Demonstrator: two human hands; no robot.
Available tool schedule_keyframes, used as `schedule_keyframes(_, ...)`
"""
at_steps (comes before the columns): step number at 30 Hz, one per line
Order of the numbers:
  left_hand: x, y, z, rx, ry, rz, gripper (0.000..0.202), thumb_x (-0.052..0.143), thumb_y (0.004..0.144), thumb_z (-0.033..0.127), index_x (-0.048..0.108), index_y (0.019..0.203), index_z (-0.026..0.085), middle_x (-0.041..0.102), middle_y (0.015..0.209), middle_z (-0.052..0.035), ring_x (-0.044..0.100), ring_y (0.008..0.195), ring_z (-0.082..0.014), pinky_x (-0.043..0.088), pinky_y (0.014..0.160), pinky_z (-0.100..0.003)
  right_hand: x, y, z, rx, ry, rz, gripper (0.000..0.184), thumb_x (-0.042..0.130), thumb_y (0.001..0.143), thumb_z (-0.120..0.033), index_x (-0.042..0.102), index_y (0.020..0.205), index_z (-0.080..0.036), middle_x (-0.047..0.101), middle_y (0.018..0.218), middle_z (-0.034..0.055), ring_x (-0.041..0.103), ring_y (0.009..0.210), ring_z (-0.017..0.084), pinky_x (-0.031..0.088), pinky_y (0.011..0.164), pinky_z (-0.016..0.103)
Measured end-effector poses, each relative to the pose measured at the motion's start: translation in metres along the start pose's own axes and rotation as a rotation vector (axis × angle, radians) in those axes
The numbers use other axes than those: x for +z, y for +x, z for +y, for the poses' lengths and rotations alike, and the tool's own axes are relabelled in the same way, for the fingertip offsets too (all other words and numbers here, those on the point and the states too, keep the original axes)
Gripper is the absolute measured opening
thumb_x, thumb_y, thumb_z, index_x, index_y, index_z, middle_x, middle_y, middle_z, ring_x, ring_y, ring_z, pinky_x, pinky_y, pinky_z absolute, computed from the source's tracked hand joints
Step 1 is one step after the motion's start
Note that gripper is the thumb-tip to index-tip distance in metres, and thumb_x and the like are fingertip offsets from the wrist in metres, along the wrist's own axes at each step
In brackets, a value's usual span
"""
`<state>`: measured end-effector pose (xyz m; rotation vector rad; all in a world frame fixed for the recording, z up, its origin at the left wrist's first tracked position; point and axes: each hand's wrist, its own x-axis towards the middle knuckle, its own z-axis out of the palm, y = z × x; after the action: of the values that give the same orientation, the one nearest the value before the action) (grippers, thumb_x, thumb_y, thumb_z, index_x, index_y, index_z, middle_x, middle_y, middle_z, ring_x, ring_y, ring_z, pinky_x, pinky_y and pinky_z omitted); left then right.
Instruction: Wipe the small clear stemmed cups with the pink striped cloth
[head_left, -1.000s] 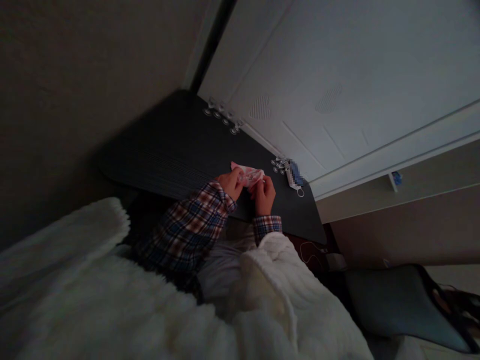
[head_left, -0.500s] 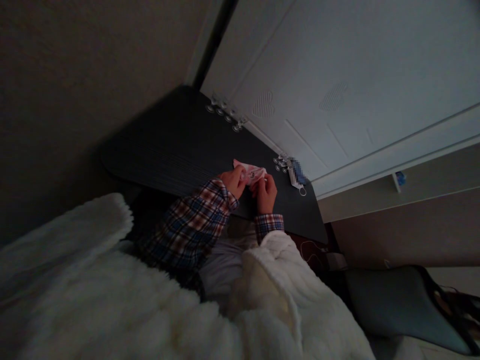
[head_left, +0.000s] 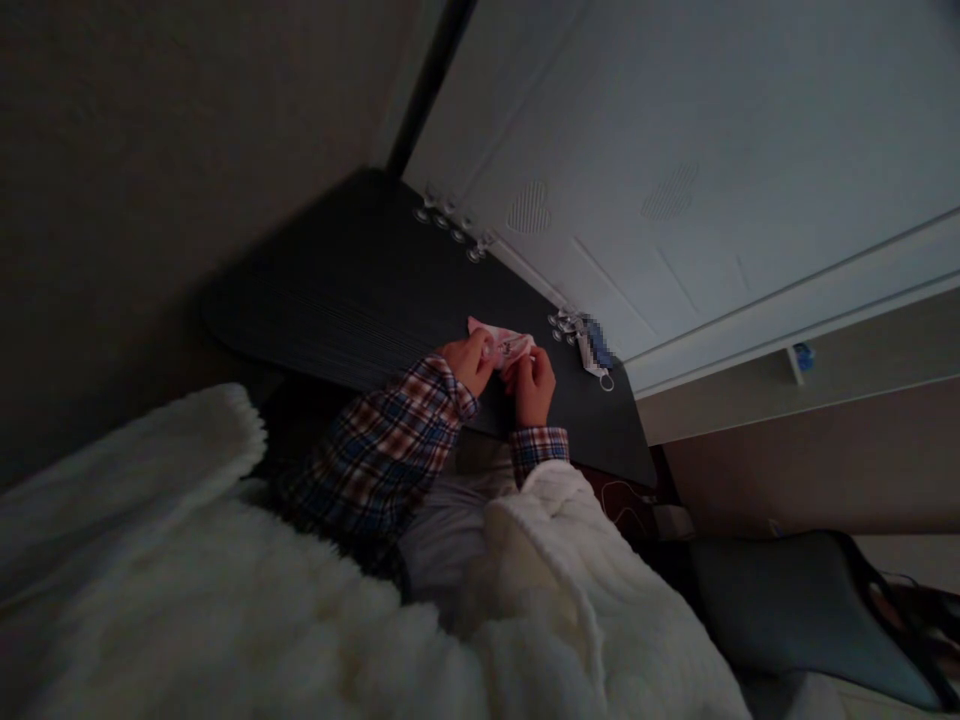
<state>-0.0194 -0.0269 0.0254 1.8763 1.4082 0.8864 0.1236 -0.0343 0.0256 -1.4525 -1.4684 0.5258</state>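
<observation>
A small, thin pink-and-white piece with a dark print is held just over the dark tabletop. I cannot make out whether it is a packet or a cloth. My left hand has its fingers closed on the left end, thumb on top. At the right end, my right hand pinches the edge between thumb and fingertips. Part of the piece is hidden behind the fingers. Right of my right hand lie several clear suction-cup-like pieces and a small blue-and-white item with a ring, partly pixelated.
Several more clear suction-cup-like pieces line the table's back edge. Behind them stands a white panel with heart reliefs. A grey-padded seat or cushion and a white cable are at the lower right. White fleece covers my lap.
Almost nothing differs. Both hands keep hold of the pink piece in nearly the same position, and the view has shifted very slightly.
</observation>
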Motion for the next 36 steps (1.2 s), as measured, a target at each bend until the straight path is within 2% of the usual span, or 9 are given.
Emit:
schedule_keyframes(14,0.0011,-0.0010,0.0011,-0.010,-0.012,0.028,0.030,0.046,0.088,0.033,0.049,0.115,0.020,0.069,0.096,-0.0042,0.065,0.089,-0.0175,0.045,0.075,-0.025,-0.0002,0.0006,0.0024,-0.005,-0.004,-0.002,0.022,0.040,0.087,-0.037,0.051,0.088,-0.019,0.053,0.055,-0.0080,0.041,0.039,0.003,0.031,0.038,0.014)
schedule_keyframes(25,0.0008,-0.0004,0.0014,-0.017,-0.023,0.030,0.033,0.046,0.088,0.034,0.050,0.117,0.019,0.069,0.100,-0.0054,0.065,0.089,-0.0174,0.045,0.075,-0.024,0.0007,0.0007,0.0010,0.005,0.012,-0.002,0.020,0.042,0.087,-0.037,0.051,0.086,-0.019,0.051,0.054,-0.0084,0.041,0.039,0.003,0.032,0.038,0.014)
schedule_keyframes(29,0.0042,-0.0002,-0.0011,-0.004,-0.028,0.065,0.033,0.045,0.088,0.036,0.050,0.116,0.020,0.069,0.097,-0.0044,0.065,0.087,-0.0172,0.045,0.075,-0.024,0.0001,0.0000,0.0002,-0.002,0.000,-0.002,0.021,0.041,0.087,-0.037,0.051,0.086,-0.019,0.052,0.054,-0.0081,0.041,0.039,0.003,0.032,0.038,0.014)
schedule_keyframes(36,0.0032,-0.0006,-0.0016,0.008,-0.033,0.057,0.033,0.045,0.088,0.037,0.051,0.116,0.020,0.069,0.095,-0.0044,0.065,0.085,-0.0175,0.045,0.074,-0.025,0.0002,0.0000,-0.0005,-0.002,0.003,0.005,0.021,0.041,0.087,-0.037,0.051,0.086,-0.019,0.052,0.054,-0.0082,0.040,0.038,0.003,0.032,0.037,0.014)
